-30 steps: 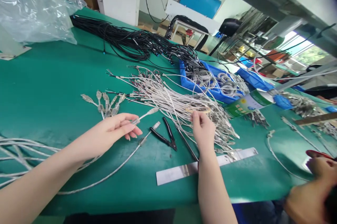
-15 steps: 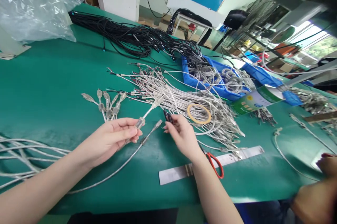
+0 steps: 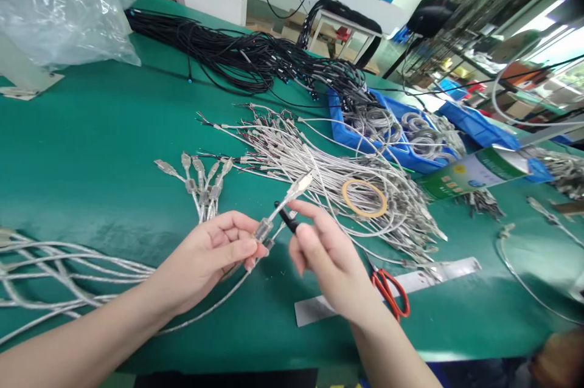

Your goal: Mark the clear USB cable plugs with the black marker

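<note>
A clear USB cable [image 3: 298, 186] rises from my left hand [image 3: 219, 257], whose thumb and fingers pinch the boxy ferrite bead below its plug. My right hand [image 3: 326, 248] is closed around a short black tool [image 3: 286, 216], its tip against the cable between plug and bead. Behind my hands, a second similar cable [image 3: 219, 301] runs along the table. Several USB plugs [image 3: 201, 178] stand fanned out beyond my left hand. A large heap of grey cables [image 3: 319, 163] with a tan ring [image 3: 364, 198] on it lies past my right hand.
Red-handled scissors [image 3: 391, 294] lie across a metal ruler [image 3: 314, 311] beside my right forearm. Coiled cables fill blue bins [image 3: 406, 160]. Black cables [image 3: 246, 56] stretch across the back, near a plastic bag [image 3: 68, 11]. Loose grey cables [image 3: 68, 275] lie at left; a blurred person's arm [image 3: 559, 360] is at lower right.
My right hand has come up to the held cable, bringing the black tool against it. The view has shifted, and the other person's hand has mostly left the right edge.
</note>
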A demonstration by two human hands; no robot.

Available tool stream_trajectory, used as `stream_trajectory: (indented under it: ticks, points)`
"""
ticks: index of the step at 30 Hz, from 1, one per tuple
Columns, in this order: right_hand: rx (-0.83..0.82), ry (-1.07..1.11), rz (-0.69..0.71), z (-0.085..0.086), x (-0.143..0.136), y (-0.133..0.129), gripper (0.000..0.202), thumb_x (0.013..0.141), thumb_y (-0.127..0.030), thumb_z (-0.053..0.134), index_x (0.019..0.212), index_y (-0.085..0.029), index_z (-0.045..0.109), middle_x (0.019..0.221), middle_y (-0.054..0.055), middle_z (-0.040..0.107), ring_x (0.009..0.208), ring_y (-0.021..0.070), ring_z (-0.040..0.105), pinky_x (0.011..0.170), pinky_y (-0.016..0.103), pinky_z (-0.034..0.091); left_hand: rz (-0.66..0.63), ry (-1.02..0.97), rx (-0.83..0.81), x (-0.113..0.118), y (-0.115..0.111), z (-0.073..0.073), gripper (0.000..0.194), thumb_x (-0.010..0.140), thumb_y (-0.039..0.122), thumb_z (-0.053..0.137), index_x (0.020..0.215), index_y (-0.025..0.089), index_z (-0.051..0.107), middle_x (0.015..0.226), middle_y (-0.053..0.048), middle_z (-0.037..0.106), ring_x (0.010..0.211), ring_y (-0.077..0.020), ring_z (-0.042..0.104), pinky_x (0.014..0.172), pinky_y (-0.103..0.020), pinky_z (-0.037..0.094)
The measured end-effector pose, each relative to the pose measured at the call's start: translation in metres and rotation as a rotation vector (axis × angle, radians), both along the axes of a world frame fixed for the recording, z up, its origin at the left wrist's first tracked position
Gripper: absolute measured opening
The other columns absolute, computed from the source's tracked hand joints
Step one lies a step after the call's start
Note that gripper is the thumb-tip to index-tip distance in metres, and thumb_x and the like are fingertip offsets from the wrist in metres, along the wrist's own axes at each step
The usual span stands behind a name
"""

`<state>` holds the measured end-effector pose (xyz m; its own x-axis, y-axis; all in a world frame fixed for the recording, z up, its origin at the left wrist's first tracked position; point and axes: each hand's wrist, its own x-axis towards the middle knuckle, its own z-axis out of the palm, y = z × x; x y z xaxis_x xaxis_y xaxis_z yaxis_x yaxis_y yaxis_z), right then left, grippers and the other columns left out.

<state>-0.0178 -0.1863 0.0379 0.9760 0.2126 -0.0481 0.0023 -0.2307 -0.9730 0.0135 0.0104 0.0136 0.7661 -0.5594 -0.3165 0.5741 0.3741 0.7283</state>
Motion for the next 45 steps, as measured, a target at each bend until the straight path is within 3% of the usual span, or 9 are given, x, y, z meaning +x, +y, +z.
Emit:
stream_trajectory:
  ticks: [6,11,17,22,25,30,36,41,45]
  points:
    - [-0.147,-0.095,0.196,-0.002,0.002,0.021,0.025,0.101,-0.031,0.044,0.121,-0.016,0.045,0.074,-0.001,0.06,0.067,0.0096,0.054,0.063,0.019,0.04,0.041,-0.25,0.233,-0.003,0.002,-0.005,0.017,0.08,0.027,0.076,0.087,0.014,0.066,0.07,0.002,0.063,0.062,-0.0058,0.056,0.059,-0.013,0.047]
    - [-0.236,-0.231,-0.003,-0.016,0.01,0.011,0.028,0.103,-0.032,0.036,0.09,-0.016,0.054,0.066,-0.001,0.049,0.057,0.0081,0.043,0.056,0.021,0.033,-0.07,-0.278,0.31,-0.004,0.001,-0.001,0.013,0.086,0.026,0.069,0.089,0.015,0.065,0.075,-0.001,0.07,0.064,-0.0071,0.059,0.062,-0.013,0.048]
    - [-0.042,-0.025,0.099,-0.024,0.008,0.001,0.038,0.104,-0.041,0.039,0.138,-0.024,0.038,0.067,-0.005,0.046,0.055,0.007,0.04,0.052,0.019,0.032,-0.048,-0.229,0.305,-0.003,0.0,-0.002,0.015,0.085,0.026,0.07,0.09,0.016,0.059,0.075,-0.001,0.071,0.064,-0.0077,0.061,0.059,-0.013,0.049]
    - [0.121,0.005,0.123,-0.023,0.007,0.0,0.039,0.103,-0.041,0.04,0.139,-0.025,0.036,0.062,-0.007,0.038,0.053,0.0068,0.034,0.05,0.019,0.029,-0.061,-0.213,0.279,-0.005,0.001,-0.003,0.015,0.085,0.028,0.07,0.089,0.016,0.062,0.073,0.0,0.07,0.061,-0.0068,0.06,0.057,-0.012,0.049]
    - [0.105,-0.01,0.211,-0.02,0.003,0.005,0.043,0.103,-0.035,0.043,0.142,-0.023,0.03,0.069,-0.005,0.052,0.056,0.0065,0.043,0.054,0.019,0.035,-0.017,-0.235,0.281,-0.005,0.002,-0.005,0.013,0.085,0.027,0.071,0.088,0.017,0.062,0.071,0.002,0.066,0.064,-0.0073,0.06,0.058,-0.013,0.05]
    - [-0.041,-0.144,0.181,-0.016,-0.002,0.015,0.018,0.101,-0.027,0.044,0.116,-0.016,0.042,0.087,0.002,0.063,0.072,0.0083,0.058,0.067,0.019,0.043,-0.028,-0.283,0.294,-0.003,0.002,-0.003,0.008,0.085,0.023,0.071,0.084,0.016,0.066,0.072,0.002,0.065,0.064,-0.0057,0.059,0.059,-0.011,0.049]
    - [-0.072,-0.157,0.006,-0.019,0.003,0.008,0.034,0.105,-0.036,0.033,0.085,-0.015,0.052,0.064,-0.003,0.045,0.055,0.0063,0.039,0.054,0.019,0.033,-0.144,-0.226,0.282,-0.001,0.002,0.0,0.014,0.088,0.03,0.067,0.086,0.016,0.066,0.073,0.0,0.069,0.059,-0.0053,0.057,0.056,-0.011,0.045]
    - [-0.012,-0.044,0.202,-0.017,0.001,0.01,0.035,0.104,-0.034,0.039,0.134,-0.018,0.037,0.081,0.0,0.063,0.069,0.0099,0.057,0.065,0.021,0.042,-0.072,-0.179,0.233,0.0,0.002,-0.005,0.02,0.085,0.034,0.071,0.09,0.015,0.065,0.07,0.001,0.064,0.059,-0.0053,0.053,0.055,-0.012,0.042]
    - [-0.145,-0.123,0.18,-0.015,0.0,0.017,0.017,0.101,-0.027,0.042,0.114,-0.017,0.046,0.087,0.002,0.066,0.069,0.0116,0.059,0.064,0.022,0.04,-0.09,-0.239,0.284,0.003,0.002,-0.006,0.024,0.088,0.038,0.066,0.086,0.014,0.065,0.066,0.002,0.058,0.058,-0.0059,0.049,0.054,-0.014,0.04]
